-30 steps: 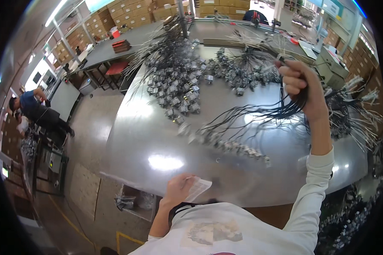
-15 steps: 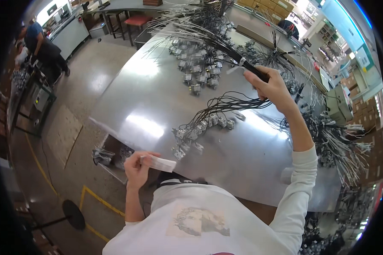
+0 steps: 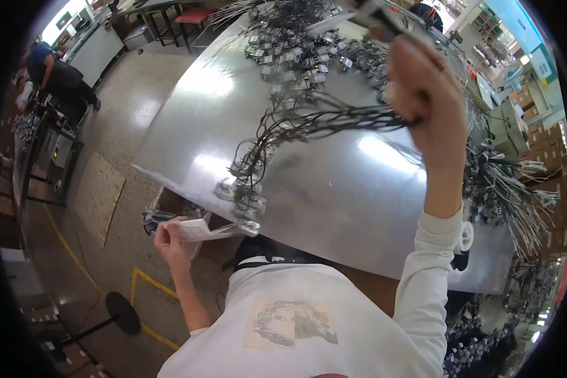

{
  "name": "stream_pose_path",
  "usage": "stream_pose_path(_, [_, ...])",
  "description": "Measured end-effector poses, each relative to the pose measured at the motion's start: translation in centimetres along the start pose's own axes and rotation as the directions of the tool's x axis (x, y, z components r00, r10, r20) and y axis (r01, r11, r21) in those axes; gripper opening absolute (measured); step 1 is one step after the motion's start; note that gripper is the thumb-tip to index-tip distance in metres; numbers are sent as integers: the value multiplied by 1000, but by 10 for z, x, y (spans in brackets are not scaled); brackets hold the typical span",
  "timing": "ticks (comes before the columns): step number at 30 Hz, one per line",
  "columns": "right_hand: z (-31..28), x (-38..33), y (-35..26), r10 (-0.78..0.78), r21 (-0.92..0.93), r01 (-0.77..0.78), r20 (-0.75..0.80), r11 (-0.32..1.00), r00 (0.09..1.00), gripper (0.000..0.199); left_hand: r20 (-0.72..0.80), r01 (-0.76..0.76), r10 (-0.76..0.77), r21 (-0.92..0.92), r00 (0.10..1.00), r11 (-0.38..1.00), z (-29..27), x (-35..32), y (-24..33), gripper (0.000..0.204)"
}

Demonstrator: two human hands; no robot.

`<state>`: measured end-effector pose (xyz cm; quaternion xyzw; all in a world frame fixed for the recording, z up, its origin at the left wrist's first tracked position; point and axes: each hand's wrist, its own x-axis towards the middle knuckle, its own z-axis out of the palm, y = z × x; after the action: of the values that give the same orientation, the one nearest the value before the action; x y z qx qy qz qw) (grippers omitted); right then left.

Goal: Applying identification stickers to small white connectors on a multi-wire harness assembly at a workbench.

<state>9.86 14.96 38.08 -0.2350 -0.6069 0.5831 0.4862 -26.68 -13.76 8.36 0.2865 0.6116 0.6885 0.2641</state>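
My right hand (image 3: 425,101), blurred by motion, is closed round a bundle of black cables (image 3: 340,120) over the right side of the metal table (image 3: 334,208). The cables sag leftward from the fist. Their small silvery connectors (image 3: 249,201) hang by the table's near left edge. The bundle's other end sticks out beyond the fist at the upper edge of the view. Left of my body, my left hand (image 3: 172,244) pinches a thin white folded plastic piece (image 3: 194,230), possibly a flat bag. A clear part of it stretches toward the connectors; whether they touch I cannot tell.
Many cables with connectors (image 3: 296,57) lie piled at the table's far side. Another cable heap (image 3: 498,183) lies along the right. A box with grey items (image 3: 154,217) stands below the table's left edge. A round black stand base (image 3: 123,313) is on the floor. A person (image 3: 53,69) works far left.
My right hand has moved nearer and up in the view, drawing the cables along; their connectors swung left toward the table edge. My left hand moved left, and the white plastic piece spread out.
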Motion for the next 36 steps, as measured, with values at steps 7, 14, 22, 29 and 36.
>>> stream_pose_path(7, [-197,3,142,110,-446,-197,-212,873,971,29,-81,88,-77,144,994,986,-15,-5,6,32])
stream_pose_path(14, [-267,-149,285,339,-563,-633,-543,531,768,36,211,60,-118,265,970,963,59,15,-3,33])
stream_pose_path(22, [-233,-141,237,-336,-915,-132,-270,382,902,27,321,2,-91,268,943,963,99,39,0,28])
stream_pose_path(29, [-268,-51,280,91,-884,-467,-467,-17,880,38,358,-76,-36,294,933,953,116,36,-7,29])
stream_pose_path(36, [-201,-12,256,-290,-974,-2,66,-227,955,47,438,-88,-45,279,898,956,145,32,-5,26])
